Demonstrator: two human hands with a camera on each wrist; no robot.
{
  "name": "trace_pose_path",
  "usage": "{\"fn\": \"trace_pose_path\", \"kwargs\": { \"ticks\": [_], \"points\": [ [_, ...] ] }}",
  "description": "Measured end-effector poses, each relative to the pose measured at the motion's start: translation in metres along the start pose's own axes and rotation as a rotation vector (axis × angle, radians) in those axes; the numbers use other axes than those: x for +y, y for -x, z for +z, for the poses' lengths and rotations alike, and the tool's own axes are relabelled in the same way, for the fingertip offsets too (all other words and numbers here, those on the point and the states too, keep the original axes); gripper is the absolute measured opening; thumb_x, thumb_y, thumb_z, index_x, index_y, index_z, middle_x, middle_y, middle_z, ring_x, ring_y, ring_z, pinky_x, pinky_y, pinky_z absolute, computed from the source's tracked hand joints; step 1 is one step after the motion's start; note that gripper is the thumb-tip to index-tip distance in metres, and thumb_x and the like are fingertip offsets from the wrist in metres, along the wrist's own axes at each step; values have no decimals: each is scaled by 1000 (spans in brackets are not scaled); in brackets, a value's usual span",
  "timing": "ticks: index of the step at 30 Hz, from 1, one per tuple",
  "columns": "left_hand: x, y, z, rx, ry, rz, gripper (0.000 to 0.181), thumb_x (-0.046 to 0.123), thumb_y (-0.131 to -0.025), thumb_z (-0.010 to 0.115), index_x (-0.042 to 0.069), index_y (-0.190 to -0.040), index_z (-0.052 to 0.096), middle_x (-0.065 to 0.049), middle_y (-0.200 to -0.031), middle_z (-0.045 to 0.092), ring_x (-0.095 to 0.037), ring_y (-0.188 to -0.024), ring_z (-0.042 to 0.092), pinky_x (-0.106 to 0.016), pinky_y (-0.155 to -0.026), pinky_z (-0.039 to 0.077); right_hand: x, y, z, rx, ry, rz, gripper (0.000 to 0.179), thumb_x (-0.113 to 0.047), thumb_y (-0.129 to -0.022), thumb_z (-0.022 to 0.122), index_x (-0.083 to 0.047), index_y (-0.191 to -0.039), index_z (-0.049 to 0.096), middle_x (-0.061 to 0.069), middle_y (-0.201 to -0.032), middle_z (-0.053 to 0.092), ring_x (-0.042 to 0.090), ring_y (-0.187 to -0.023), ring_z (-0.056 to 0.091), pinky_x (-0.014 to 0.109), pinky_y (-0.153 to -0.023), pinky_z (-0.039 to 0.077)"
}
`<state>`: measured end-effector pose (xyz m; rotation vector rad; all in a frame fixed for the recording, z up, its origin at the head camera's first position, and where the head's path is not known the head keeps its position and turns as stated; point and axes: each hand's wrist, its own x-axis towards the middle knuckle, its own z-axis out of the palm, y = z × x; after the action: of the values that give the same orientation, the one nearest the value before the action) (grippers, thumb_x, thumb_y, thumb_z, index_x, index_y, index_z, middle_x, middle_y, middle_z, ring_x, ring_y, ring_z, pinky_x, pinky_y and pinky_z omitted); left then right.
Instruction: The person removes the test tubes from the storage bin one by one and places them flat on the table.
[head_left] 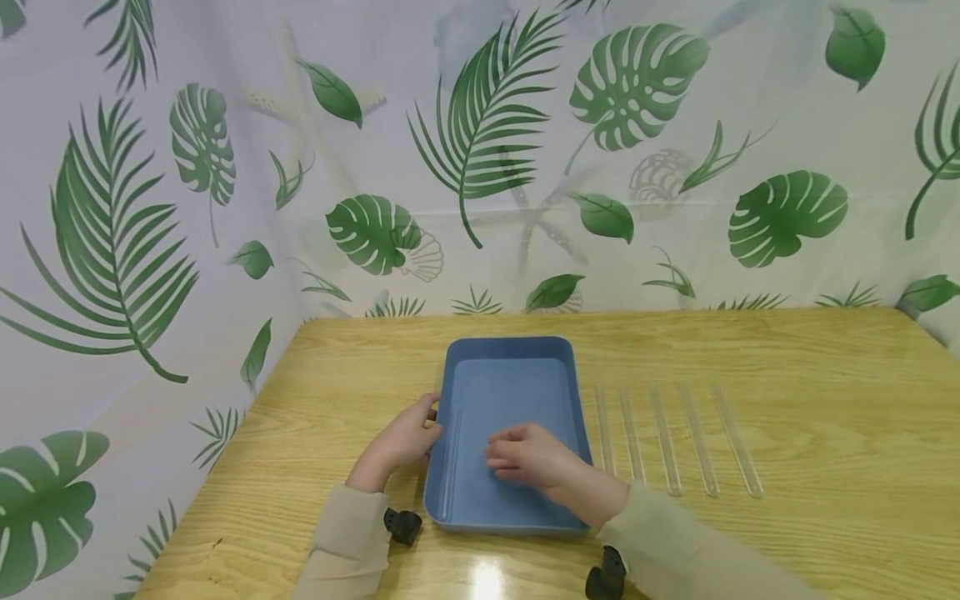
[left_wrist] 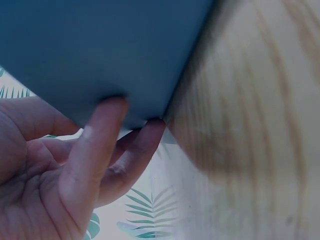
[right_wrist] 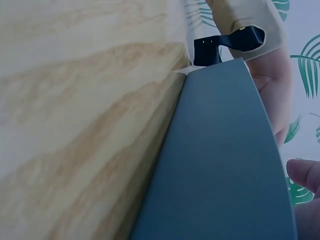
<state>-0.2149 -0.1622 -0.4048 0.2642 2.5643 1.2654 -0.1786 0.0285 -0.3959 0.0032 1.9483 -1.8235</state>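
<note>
A blue rectangular tray [head_left: 517,392] lies on the table in the head view. My left hand [head_left: 402,439] is at its left side, and in the left wrist view the fingers [left_wrist: 92,150] touch the outer wall. Over the tray's inside hovers my right hand [head_left: 534,460], fingers loosely bent, with nothing visible in them. Along the tray's left inner wall lies one long, narrow clear stick [head_left: 451,462]. The right wrist view shows mostly the tray's outer wall [right_wrist: 220,160], with one fingertip [right_wrist: 302,172] at the edge.
Several more clear sticks [head_left: 664,442] lie side by side on the wooden table [head_left: 840,433], right of the tray; my right forearm passes close to their near ends. A leaf-patterned curtain [head_left: 480,275] hangs behind and on the left. Black wrist cameras [head_left: 405,527] sit at both sleeves.
</note>
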Motion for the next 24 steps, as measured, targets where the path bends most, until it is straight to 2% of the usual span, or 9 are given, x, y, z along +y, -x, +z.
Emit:
{"fn": "trace_pose_path", "kwargs": {
  "ticks": [8,17,24],
  "points": [
    [-1,-2,0,3,-9,-6,47,2,-90,39,-1,-136,27,-26,-117,46,-23,-76,55,-32,-54,47,4,-8,9,-1,-10,27,38,-6,-86,52,15,-117,46,18,-102,57,16,-82,58,32,-78,46],
    [0,-2,-1,5,-15,4,47,1,-90,38,-1,-136,27,-25,-116,46,-24,-80,55,-33,-56,47,6,-11,13,-49,2,38,43,-7,-86,53,16,-120,41,19,-108,54,18,-87,57,35,-84,43],
    [-1,-2,0,2,14,22,47,1,-90,38,-2,-136,27,-27,-115,46,-25,-78,55,-33,-55,48,6,-9,15,-78,25,41,45,-7,-85,52,17,-121,40,19,-112,53,22,-94,56,35,-85,43]
  ]
}}
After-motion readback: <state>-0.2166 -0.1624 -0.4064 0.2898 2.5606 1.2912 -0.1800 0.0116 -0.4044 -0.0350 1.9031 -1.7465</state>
